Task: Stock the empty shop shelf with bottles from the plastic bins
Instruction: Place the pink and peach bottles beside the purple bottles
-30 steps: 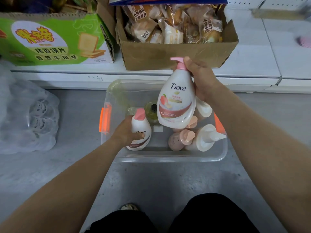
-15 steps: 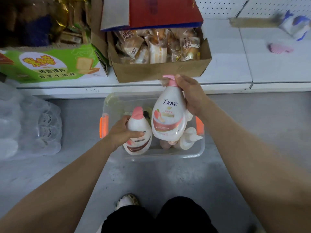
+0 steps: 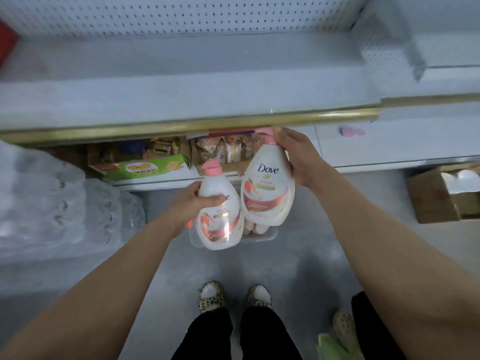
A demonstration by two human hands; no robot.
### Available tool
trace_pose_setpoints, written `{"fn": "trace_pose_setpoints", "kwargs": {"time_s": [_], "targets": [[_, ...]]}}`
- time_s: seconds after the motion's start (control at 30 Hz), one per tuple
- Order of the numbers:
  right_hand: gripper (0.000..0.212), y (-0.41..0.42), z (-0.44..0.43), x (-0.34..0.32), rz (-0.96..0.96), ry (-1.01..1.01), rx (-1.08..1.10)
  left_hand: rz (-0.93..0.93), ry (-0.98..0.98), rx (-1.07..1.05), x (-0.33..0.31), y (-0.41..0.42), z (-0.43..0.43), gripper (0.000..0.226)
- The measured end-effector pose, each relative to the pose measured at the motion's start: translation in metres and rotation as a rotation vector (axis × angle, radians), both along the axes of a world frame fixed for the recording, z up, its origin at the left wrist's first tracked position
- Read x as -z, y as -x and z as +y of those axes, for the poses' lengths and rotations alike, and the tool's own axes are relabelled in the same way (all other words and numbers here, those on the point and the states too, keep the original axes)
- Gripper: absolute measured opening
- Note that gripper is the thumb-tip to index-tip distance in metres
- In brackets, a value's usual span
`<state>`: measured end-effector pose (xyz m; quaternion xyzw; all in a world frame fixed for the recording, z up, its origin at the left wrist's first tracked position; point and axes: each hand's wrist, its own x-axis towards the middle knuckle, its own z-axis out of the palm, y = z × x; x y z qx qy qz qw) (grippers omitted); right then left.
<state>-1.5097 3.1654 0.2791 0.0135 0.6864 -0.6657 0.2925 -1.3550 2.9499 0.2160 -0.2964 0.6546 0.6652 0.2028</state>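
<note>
Left grip (image 3: 192, 203): fingers and thumb curled round the upper body of the left bottle (image 3: 220, 227), a white Dove pump bottle with a pink cap. The thumb lies across the front and covers part of the logo. The bottle is carried in the air, roughly upright, with its label facing the camera.

Right grip (image 3: 298, 157): wrapped round the right bottle (image 3: 267, 188), same make and cap. The palm is against its right side and the fingers reach up at the neck beside the cap. It is carried higher than the left bottle. The two bodies are side by side; whether they touch cannot be told.

Beneath both bottles: a clear plastic bin (image 3: 259, 237) on the grey floor (image 3: 311, 242), mostly hidden behind them. Pinkish bottles lie inside.

Beyond: a lower shelf (image 3: 389, 149) carries a cardboard box (image 3: 223, 167) of wrapped snacks with a green carton (image 3: 145, 168) to its left. Above it runs the upper shelf (image 3: 181, 94), white, with a gold rail (image 3: 207, 124) along its front and a perforated back panel (image 3: 181, 14). The right bottle's cap sits just under the rail.

Periphery: plastic-wrapped packs (image 3: 52, 198) on the floor at left, an open brown box (image 3: 439, 201) at right, leopard-print shoes (image 3: 210, 294) at bottom.
</note>
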Motion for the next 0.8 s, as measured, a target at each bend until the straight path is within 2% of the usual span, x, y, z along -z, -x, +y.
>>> {"fn": "trace_pose_setpoints", "kwargs": {"time_s": [0.2, 0.37, 0.43, 0.6, 0.8], "targets": [[0.034, 0.008, 0.002, -0.158, 0.191, 0.008, -0.033, 0.142, 0.013, 0.066, -0.154, 0.018, -0.006, 0.053], [0.035, 0.022, -0.004, -0.277, 0.348, 0.097, 0.027, 0.303, 0.013, 0.030, -0.263, 0.048, -0.024, 0.080], [0.034, 0.029, -0.006, -0.315, 0.436, 0.143, 0.039, 0.397, 0.013, 0.050, -0.299, 0.062, -0.029, 0.082], [0.037, 0.059, -0.003, -0.386, 0.540, 0.223, 0.056, 0.599, 0.025, 0.075, -0.372, 0.098, -0.030, 0.072], [0.030, 0.123, 0.000, -0.428, 0.647, 0.277, 0.027, 0.709, 0.021, -0.041, -0.412, 0.156, -0.020, 0.067]]}}
